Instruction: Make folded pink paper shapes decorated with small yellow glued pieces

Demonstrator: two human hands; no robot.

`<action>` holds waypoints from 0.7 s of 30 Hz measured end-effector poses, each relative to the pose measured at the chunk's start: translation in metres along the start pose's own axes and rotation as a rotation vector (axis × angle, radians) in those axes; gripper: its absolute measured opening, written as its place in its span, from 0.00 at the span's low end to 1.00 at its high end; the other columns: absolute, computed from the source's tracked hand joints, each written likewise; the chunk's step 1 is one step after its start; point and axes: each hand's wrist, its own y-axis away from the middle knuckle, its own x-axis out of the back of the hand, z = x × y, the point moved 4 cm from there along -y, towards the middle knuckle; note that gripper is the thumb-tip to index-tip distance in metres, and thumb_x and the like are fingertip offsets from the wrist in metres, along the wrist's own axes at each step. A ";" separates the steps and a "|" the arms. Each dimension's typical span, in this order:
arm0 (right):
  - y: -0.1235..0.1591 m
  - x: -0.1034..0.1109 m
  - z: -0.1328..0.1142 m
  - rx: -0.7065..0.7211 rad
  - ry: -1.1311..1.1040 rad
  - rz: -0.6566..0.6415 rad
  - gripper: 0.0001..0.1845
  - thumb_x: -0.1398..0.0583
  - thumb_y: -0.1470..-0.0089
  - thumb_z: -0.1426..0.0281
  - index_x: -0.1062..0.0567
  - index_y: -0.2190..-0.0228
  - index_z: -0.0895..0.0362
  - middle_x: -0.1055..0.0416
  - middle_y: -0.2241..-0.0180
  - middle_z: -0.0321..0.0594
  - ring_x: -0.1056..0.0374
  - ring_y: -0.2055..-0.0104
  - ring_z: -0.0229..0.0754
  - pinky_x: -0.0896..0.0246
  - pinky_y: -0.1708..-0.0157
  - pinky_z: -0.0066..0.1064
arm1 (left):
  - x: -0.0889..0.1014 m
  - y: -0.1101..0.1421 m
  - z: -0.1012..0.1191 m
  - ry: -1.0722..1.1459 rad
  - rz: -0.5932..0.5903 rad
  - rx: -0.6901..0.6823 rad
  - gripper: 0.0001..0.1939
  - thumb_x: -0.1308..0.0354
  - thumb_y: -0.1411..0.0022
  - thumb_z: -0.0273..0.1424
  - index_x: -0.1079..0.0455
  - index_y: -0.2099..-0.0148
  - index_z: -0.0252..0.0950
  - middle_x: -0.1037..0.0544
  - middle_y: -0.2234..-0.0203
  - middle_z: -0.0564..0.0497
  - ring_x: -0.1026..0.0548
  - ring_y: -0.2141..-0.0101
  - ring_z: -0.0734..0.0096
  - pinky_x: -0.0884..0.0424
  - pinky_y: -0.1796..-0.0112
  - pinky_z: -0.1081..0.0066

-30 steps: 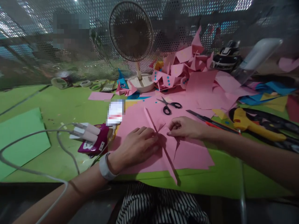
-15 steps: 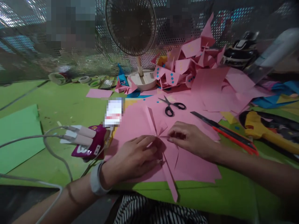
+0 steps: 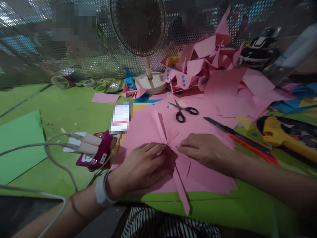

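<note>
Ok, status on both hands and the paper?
Left hand on folded pink paper. Right hand at its middle, grip unclear. Scissors and cutter just beyond.

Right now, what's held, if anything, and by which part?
The left hand pins the long, folded pink paper near its middle; whether the right hand pinches it cannot be told.

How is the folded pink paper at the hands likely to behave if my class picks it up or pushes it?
The folded pink paper is probably light, since it looks like thin sheet. Its narrow lower strip looks straight and creased, so it may stay fairly stiff lengthwise. That strip juts past the pink sheets, so a sideways push there could bend it.
</note>
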 end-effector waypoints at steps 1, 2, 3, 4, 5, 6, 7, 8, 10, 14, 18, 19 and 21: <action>0.000 0.001 -0.001 0.029 0.015 -0.017 0.13 0.50 0.43 0.78 0.29 0.59 0.61 0.30 0.63 0.46 0.38 0.62 0.42 0.39 0.68 0.33 | 0.000 0.000 0.000 0.004 -0.005 0.003 0.13 0.52 0.38 0.37 0.33 0.57 0.37 0.30 0.56 0.45 0.31 0.55 0.63 0.32 0.56 0.61; -0.001 0.002 -0.002 0.054 0.030 -0.045 0.12 0.49 0.43 0.78 0.29 0.59 0.62 0.30 0.63 0.46 0.38 0.62 0.43 0.40 0.68 0.34 | 0.000 -0.001 0.000 0.008 -0.008 0.007 0.13 0.51 0.39 0.37 0.33 0.56 0.37 0.30 0.55 0.45 0.32 0.55 0.63 0.32 0.56 0.61; -0.001 0.003 -0.003 0.076 0.042 -0.072 0.12 0.49 0.44 0.79 0.29 0.60 0.62 0.30 0.63 0.46 0.38 0.62 0.43 0.40 0.68 0.35 | 0.000 -0.001 0.000 0.013 -0.011 0.013 0.14 0.51 0.39 0.37 0.34 0.55 0.37 0.30 0.54 0.45 0.32 0.55 0.63 0.32 0.56 0.60; -0.001 0.004 -0.003 0.091 0.051 -0.099 0.12 0.49 0.44 0.79 0.29 0.60 0.63 0.30 0.64 0.47 0.38 0.62 0.43 0.40 0.68 0.35 | 0.000 -0.001 0.000 0.018 -0.014 0.024 0.15 0.50 0.40 0.37 0.35 0.53 0.36 0.30 0.54 0.45 0.32 0.55 0.62 0.33 0.55 0.60; -0.001 0.004 -0.003 0.097 0.053 -0.124 0.12 0.49 0.44 0.79 0.29 0.60 0.63 0.30 0.64 0.47 0.38 0.63 0.43 0.40 0.68 0.35 | 0.000 -0.002 -0.001 0.021 -0.017 0.041 0.17 0.50 0.40 0.38 0.36 0.51 0.35 0.30 0.54 0.44 0.32 0.54 0.61 0.33 0.55 0.60; -0.002 0.004 -0.003 0.096 0.052 -0.136 0.13 0.49 0.44 0.79 0.29 0.60 0.63 0.30 0.64 0.46 0.38 0.63 0.43 0.40 0.68 0.35 | 0.000 -0.003 -0.001 0.020 -0.016 0.063 0.19 0.50 0.40 0.38 0.38 0.49 0.34 0.31 0.54 0.43 0.33 0.54 0.61 0.34 0.55 0.59; -0.002 0.005 -0.003 0.092 0.048 -0.137 0.13 0.49 0.44 0.79 0.29 0.60 0.63 0.30 0.64 0.46 0.38 0.63 0.43 0.40 0.68 0.35 | 0.000 -0.003 -0.002 0.017 -0.017 0.082 0.21 0.51 0.40 0.39 0.40 0.48 0.34 0.31 0.53 0.43 0.33 0.54 0.60 0.34 0.54 0.59; -0.001 0.004 -0.002 0.088 0.041 -0.132 0.13 0.50 0.44 0.79 0.29 0.59 0.62 0.30 0.64 0.46 0.38 0.62 0.43 0.40 0.68 0.35 | 0.000 -0.004 -0.002 0.012 -0.020 0.094 0.22 0.52 0.40 0.41 0.41 0.47 0.34 0.32 0.53 0.43 0.34 0.54 0.59 0.35 0.54 0.58; -0.001 0.003 -0.001 0.078 0.025 -0.113 0.13 0.50 0.43 0.79 0.29 0.59 0.62 0.30 0.63 0.45 0.39 0.61 0.43 0.40 0.67 0.34 | 0.000 -0.007 -0.002 -0.001 -0.032 0.102 0.21 0.53 0.39 0.44 0.37 0.50 0.35 0.33 0.52 0.43 0.35 0.53 0.58 0.36 0.54 0.57; -0.001 0.000 0.002 0.021 -0.004 -0.083 0.12 0.50 0.42 0.76 0.30 0.59 0.60 0.31 0.63 0.44 0.39 0.61 0.42 0.40 0.67 0.33 | -0.001 -0.012 -0.001 -0.023 -0.054 0.111 0.24 0.55 0.42 0.51 0.32 0.63 0.36 0.34 0.55 0.44 0.36 0.56 0.58 0.37 0.55 0.57; -0.001 0.000 0.004 -0.051 0.001 -0.072 0.13 0.51 0.42 0.77 0.31 0.58 0.61 0.32 0.63 0.45 0.40 0.61 0.42 0.40 0.70 0.31 | -0.002 -0.015 0.000 -0.024 -0.039 0.132 0.27 0.54 0.45 0.54 0.33 0.62 0.35 0.35 0.57 0.43 0.37 0.57 0.58 0.37 0.56 0.56; -0.001 0.000 0.005 -0.059 0.014 -0.070 0.13 0.51 0.42 0.77 0.31 0.57 0.61 0.33 0.63 0.45 0.40 0.61 0.42 0.41 0.70 0.31 | -0.002 -0.015 0.000 -0.025 -0.041 0.134 0.27 0.55 0.45 0.55 0.33 0.62 0.35 0.35 0.56 0.43 0.37 0.57 0.57 0.37 0.55 0.56; -0.001 -0.001 0.004 -0.065 0.046 -0.060 0.14 0.52 0.42 0.77 0.32 0.56 0.62 0.33 0.64 0.45 0.41 0.62 0.43 0.42 0.71 0.31 | -0.002 -0.015 0.000 -0.026 -0.054 0.130 0.27 0.55 0.46 0.55 0.33 0.65 0.35 0.35 0.56 0.43 0.38 0.57 0.57 0.37 0.55 0.56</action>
